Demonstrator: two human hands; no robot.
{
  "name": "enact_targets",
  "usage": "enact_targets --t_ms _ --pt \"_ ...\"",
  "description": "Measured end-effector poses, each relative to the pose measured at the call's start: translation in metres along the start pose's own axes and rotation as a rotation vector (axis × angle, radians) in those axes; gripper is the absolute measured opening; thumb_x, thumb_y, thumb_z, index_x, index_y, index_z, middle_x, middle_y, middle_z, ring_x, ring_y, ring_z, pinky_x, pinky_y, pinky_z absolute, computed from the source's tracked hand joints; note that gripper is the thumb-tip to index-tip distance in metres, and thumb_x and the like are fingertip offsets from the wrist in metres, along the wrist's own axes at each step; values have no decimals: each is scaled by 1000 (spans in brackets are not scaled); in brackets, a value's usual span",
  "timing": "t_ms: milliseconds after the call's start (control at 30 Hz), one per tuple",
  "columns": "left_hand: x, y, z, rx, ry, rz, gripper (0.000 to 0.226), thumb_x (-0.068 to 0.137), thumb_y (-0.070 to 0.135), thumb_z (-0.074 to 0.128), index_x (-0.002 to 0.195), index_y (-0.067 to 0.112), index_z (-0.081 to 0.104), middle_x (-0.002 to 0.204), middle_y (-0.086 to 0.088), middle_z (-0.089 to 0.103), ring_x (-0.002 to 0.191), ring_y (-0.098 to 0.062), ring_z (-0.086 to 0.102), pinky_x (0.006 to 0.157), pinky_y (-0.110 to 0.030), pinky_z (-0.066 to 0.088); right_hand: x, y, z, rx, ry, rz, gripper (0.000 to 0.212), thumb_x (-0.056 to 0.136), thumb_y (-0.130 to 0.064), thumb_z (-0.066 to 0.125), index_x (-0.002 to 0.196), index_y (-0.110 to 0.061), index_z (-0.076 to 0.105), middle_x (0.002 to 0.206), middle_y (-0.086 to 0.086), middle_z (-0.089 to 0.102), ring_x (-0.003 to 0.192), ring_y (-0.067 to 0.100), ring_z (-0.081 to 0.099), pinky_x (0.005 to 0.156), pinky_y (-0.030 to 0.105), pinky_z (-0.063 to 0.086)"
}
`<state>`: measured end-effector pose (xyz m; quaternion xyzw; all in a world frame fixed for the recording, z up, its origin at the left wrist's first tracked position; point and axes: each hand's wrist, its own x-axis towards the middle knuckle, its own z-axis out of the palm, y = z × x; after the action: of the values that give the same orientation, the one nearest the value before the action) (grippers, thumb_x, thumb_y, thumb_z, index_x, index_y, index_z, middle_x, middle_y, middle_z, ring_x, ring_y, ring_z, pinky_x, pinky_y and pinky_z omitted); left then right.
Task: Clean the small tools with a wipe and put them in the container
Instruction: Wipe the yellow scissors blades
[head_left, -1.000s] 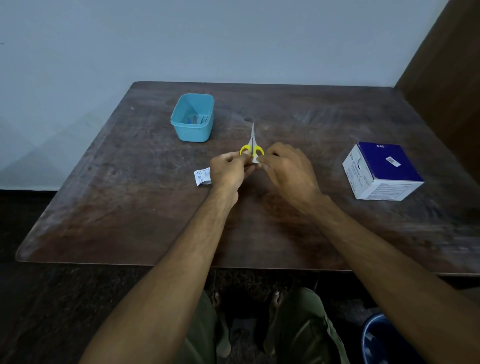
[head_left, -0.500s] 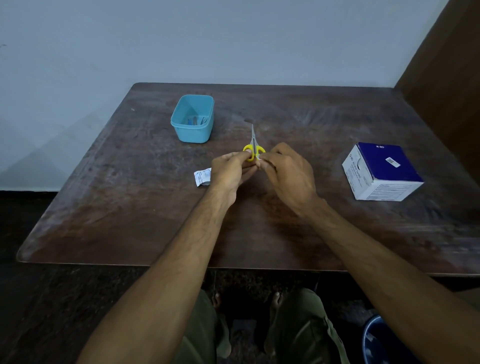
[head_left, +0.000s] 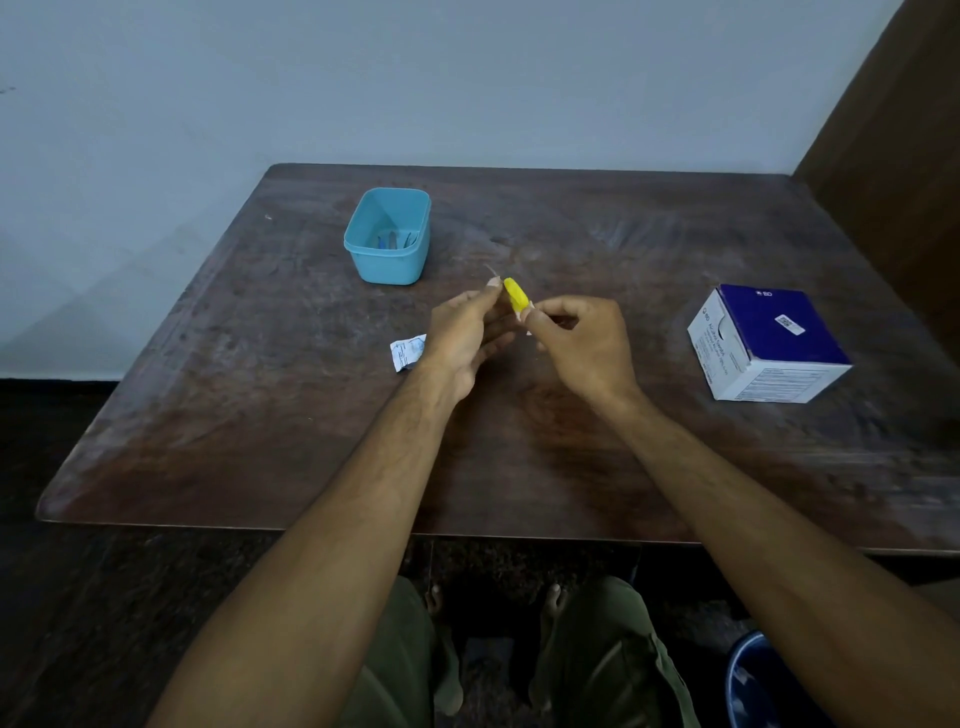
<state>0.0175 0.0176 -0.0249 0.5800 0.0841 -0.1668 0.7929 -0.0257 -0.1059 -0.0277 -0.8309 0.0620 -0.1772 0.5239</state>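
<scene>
Above the dark wooden table (head_left: 311, 415), the left hand (head_left: 467, 332) pinched the small yellow-handled scissors (head_left: 515, 295) so the right hand (head_left: 582, 343), pinching a white wipe (head_left: 529, 330), could rub them, short of the light blue plastic container (head_left: 389, 236).

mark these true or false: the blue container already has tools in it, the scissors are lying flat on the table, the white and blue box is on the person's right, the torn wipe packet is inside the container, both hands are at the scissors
1. The blue container already has tools in it. True: a few small tools lie on its bottom.
2. The scissors lie flat on the table. False: they are held between the two hands.
3. The white and blue box is on the person's right. True.
4. The torn wipe packet is inside the container. False: it lies on the table beside the left hand.
5. Both hands are at the scissors. True: the left hand and the right hand both meet at them.
</scene>
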Motion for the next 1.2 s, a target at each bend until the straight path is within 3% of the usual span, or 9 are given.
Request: enact_targets --t_ms 133,300,400,533,733,833,933,1100,1200 --pt "5 0 0 -142 36 38 5 92 13 62 92 10 66 80 -3 73 72 -12 68 70 -24 56 -4 -5 -1 234 -90 174 8 83 -22 73 77 -17 76 66 1 69 56 5 60 56 18 45" --pt "6 -2 -3 -137 50 54 4 87 10 68 83 10 67 66 0 70 57 -10 63 59 -22 54 -7 -1 -7 240 -159 183 8 85 -22 73 83 -15 76 72 4 70 59 6 61 55 16 45" --pt "9 1 -8 -118 93 39 6 86 9 69 80 10 68 66 -1 70 53 -10 60 55 -22 54 -2 2 -16 135 -83 86 7 85 -20 72 79 -19 76 69 -1 71 57 6 62 56 17 45" --pt "10 4 -9 -4 97 33 6 85 6 69 79 7 68 65 -4 70 49 -10 61 53 -22 55 8 3 -25 -239 68 -310 14 88 -19 66 85 -9 76 73 6 67 67 19 61 63 32 47" --pt "12 5 -3 177 80 54 11 83 10 72 72 8 71 68 -8 70 54 -14 63 60 -28 56 15 0 -14 -658 -175 -542 18 91 -8 57 101 -4 71 96 16 60 84 35 58 65 39 49" --pt "14 5 -9 202 79 56 11 83 9 71 72 7 71 70 -9 71 53 -15 64 58 -26 55 2 3 -14 -653 -126 -597 25 88 -18 51 93 -4 71 87 12 61 76 34 56 54 41 50" --pt "14 3 -11 219 88 39 9 84 9 70 75 6 71 72 -10 72 52 -13 64 54 -24 54 -2 8 -16 -614 -188 -623 40 88 -27 39 94 -7 73 86 10 61 73 32 56 54 41 49" --pt "9 2 -4 226 75 46 5 83 6 70 79 3 71 70 -9 69 55 -13 64 54 -23 56 4 5 -14 -563 -157 -550 27 87 -16 52 102 -12 74 90 9 62 78 32 57 59 43 51" --pt "9 5 -5 234 68 53 3 82 3 71 78 3 72 71 -10 70 58 -16 66 56 -25 57 -3 1 -12 -580 -232 -596 25 86 -14 52 99 -11 73 90 8 61 79 31 56 61 40 50"
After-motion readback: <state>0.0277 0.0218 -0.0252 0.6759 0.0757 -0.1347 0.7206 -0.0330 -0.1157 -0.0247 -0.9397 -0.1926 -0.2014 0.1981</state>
